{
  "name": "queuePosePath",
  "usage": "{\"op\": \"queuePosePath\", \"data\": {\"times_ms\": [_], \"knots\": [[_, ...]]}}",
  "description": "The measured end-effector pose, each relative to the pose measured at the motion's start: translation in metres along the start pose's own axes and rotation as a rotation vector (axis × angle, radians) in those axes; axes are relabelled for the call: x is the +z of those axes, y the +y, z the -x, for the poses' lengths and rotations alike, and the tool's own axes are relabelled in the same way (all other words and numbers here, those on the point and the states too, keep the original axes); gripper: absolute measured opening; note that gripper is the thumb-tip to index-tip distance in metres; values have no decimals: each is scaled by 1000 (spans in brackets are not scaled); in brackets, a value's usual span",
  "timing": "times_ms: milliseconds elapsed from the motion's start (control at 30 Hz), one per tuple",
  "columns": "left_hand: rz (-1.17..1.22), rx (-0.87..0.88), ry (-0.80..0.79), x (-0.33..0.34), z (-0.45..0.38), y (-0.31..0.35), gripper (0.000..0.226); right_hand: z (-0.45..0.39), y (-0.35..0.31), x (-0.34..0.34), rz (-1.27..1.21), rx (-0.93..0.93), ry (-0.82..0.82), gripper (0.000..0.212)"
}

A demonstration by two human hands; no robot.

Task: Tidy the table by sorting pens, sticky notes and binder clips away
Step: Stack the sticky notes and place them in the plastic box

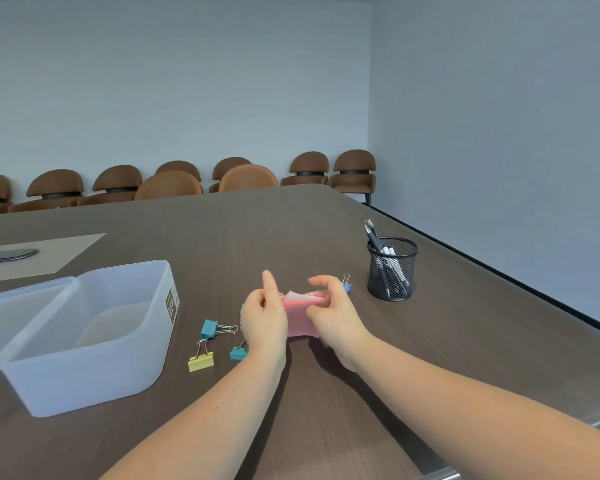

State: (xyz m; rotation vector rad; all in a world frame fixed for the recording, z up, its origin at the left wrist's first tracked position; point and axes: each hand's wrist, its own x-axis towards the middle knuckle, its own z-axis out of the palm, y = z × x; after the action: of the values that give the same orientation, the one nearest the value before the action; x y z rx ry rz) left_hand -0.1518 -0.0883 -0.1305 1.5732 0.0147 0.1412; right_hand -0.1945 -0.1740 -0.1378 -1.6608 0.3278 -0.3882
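Note:
My left hand (263, 315) and my right hand (329, 311) hold a small stack of pink sticky notes (300, 315) between them, just above the dark table (291, 230). Left of my left hand lie a teal binder clip (210, 329), a yellow binder clip (201, 362) and a second teal clip (239, 353). A blue binder clip (347, 285) peeks out behind my right hand. A black mesh pen cup (392, 271) with several pens (374, 237) stands to the right.
A translucent plastic box (94, 327) stands open at the left, its lid (18, 299) beside it. A grey mat (42, 254) with a dark object lies at the far left. Brown chairs (243, 174) line the far wall. The table's right edge (499, 271) runs diagonally.

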Motion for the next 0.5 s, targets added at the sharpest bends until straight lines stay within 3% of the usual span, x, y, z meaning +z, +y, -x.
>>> {"op": "queuePosePath", "data": {"times_ms": [133,333,500], "knots": [[152,-46,-76,5,7,7,51,1,2,8,-5,8,14,58],[16,61,-90,3,1,-2,30,-1,-5,3,-57,-34,18,62],[1,48,-47,8,1,-10,19,-4,-5,14,-269,52,13,36]]}}
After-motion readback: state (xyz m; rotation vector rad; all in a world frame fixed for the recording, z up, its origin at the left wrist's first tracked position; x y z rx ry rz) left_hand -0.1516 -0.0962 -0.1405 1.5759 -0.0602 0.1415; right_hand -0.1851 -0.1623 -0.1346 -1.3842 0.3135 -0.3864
